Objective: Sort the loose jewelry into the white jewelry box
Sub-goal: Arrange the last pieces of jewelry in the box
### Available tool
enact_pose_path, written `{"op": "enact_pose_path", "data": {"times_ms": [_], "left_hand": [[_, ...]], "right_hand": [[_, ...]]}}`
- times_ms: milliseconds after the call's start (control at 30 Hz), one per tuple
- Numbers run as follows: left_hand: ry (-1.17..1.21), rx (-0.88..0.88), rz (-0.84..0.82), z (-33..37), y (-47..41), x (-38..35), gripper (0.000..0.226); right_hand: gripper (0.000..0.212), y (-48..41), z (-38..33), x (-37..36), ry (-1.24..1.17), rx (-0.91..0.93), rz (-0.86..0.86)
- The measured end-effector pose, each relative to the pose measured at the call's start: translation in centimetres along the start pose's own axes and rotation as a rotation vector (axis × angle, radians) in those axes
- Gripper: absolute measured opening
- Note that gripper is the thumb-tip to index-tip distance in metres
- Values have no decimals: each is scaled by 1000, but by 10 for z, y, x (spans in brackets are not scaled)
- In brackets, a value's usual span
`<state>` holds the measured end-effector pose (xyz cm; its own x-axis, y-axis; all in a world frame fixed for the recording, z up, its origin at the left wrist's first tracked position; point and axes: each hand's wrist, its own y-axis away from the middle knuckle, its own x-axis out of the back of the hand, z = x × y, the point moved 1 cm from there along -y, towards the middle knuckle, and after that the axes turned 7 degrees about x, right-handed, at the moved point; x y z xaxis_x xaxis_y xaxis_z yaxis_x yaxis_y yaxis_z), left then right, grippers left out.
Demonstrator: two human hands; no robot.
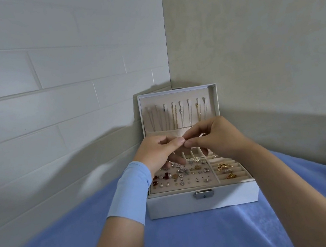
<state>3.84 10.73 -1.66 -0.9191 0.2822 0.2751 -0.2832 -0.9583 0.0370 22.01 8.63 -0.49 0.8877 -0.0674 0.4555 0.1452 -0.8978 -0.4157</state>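
Left hand (158, 150) and right hand (217, 136) both pinch a tiny piece, too small to make out, above the open white jewelry box (170, 205). Risk: if the grip slips, it drops among the earrings (187, 175) or onto the blue cloth (197, 235).

Head-worn view, forward-down, close over jewelry box (202, 200)

White jewelry box (202, 201): open, at 6 o'clock of centre, with its silver latch (203, 193) facing 6 o'clock. Lid (177, 96): upright at 12 o'clock; thin necklaces (181, 115) hang from its hooks into a pocket. Tray: stud earrings (184, 175) spread over the 9 o'clock panel; gold pieces (222, 166) sit in the ring rolls (237, 172) at 3 o'clock. Left hand (155, 148) and right hand (217, 136) pinch one tiny piece (186, 140), unidentifiable, above the tray.
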Motion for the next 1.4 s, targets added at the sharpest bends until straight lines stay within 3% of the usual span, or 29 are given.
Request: {"op": "enact_pose_path", "data": {"times_ms": [433, 700, 867, 1067, 1200, 1300, 1400], "left_hand": [[184, 54, -101, 0, -3, -5, 17], [203, 70, -27, 3, -4, -5, 19], [43, -18, 27, 5, 1, -5, 21], [-245, -180, 123, 4, -5, -1, 21], [-607, -143, 102, -11, -18, -2, 25], [-794, -115, 15, -18, -25, -8, 34], [-864, -87, -17, -21, -29, -10, 34]], "right_hand": [[9, 3, -4, 8, 12, -56, -9], [11, 4, -13, 4, -70, -7, -45], [8, 4, -11, 5, -62, -29, -33], [4, -8, 7, 7, 102, -63, 149], [6, -14, 29, 1, 452, -134, 53], [7, -16, 35, -4, 561, -207, -22], [25, -19, 31, -7, 649, -234, -78]]}}
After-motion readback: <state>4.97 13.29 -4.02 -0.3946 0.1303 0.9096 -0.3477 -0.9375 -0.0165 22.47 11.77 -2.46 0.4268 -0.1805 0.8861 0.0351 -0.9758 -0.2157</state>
